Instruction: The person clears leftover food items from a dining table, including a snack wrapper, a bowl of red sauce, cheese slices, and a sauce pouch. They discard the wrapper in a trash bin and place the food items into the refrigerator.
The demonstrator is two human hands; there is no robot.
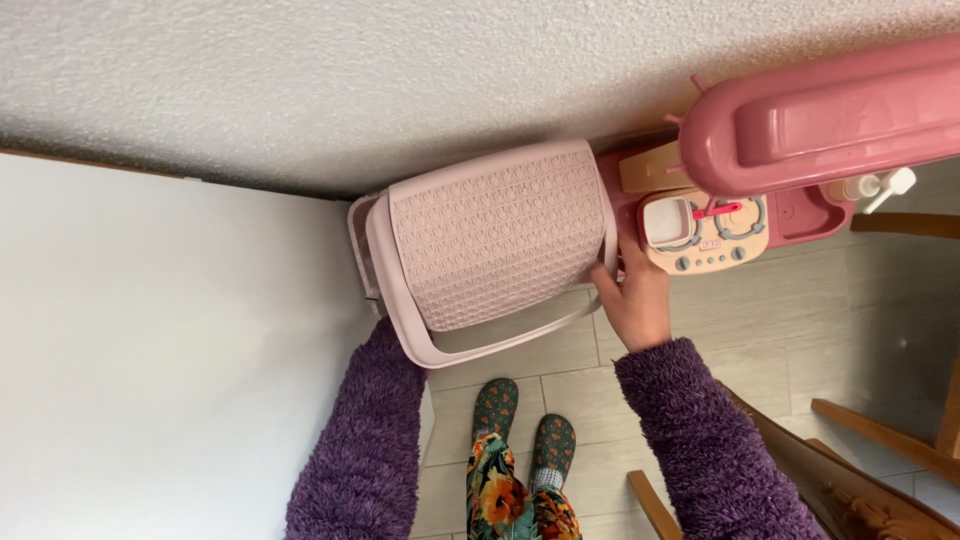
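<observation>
The pale pink basket [497, 240] with a woven-pattern lid sits at the centre of the view, against the textured wall [300, 70] that fills 12 o'clock. The right hand [636, 300], at 3 o'clock of the basket, presses on its right edge; the fingers curl around that rim, so they are narrow and gripping, though their tips are hidden behind the edge. The left hand is hidden under the basket's lower left corner at 8 o'clock, where only the fuzzy purple sleeve [362, 440] shows, so I cannot tell how its fingers are set; it probably supports the basket from below.

Just beside the basket at 2 o'clock stands a pink toy kitchen [810, 125] with a small white sink [668, 221] and a row of knobs. A white panel [150, 340] fills 9 o'clock. At 6 o'clock, 2 patterned slippers [525, 425] rest on the grey tiled floor [790, 320]. Brown wooden furniture [870, 470] is cut off at 4 o'clock.
</observation>
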